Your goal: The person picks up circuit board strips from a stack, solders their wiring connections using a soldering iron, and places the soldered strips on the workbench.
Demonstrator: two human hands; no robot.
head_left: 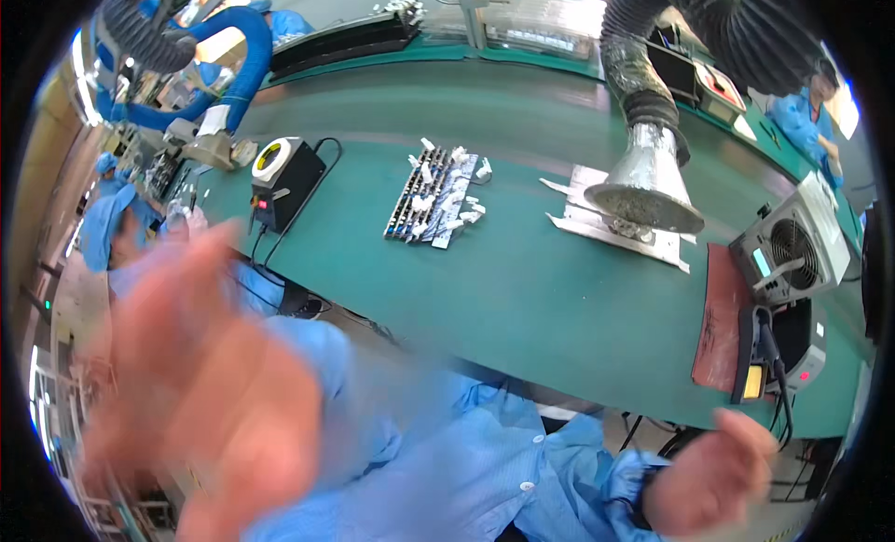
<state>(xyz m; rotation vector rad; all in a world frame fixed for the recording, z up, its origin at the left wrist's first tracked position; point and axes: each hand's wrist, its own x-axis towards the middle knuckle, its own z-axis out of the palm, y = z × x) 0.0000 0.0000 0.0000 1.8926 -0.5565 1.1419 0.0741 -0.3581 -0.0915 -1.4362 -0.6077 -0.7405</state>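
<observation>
My left hand (205, 384) is raised close to the camera, large and smeared by motion, off the bench's near left edge. Its fingers are too blurred to show whether anything is in them. By the front edge of the bench, at the lower right, is my right hand (713, 477), with a dark band at the wrist. It looks curled and is slightly blurred; the inside of the hand is hidden. Neither hand touches the row of narrow circuit boards (410, 197) with white connectors, which lies on the green bench mat (485, 300).
A metal fume hood (643, 183) hangs over a pale metal plate (587, 223). On the right stand a soldering station (802, 346), a fan unit (792, 244) and a reddish mat (718, 318). A black box with a yellow-ringed spool (284, 183) stands left. Co-workers (117, 220) sit nearby.
</observation>
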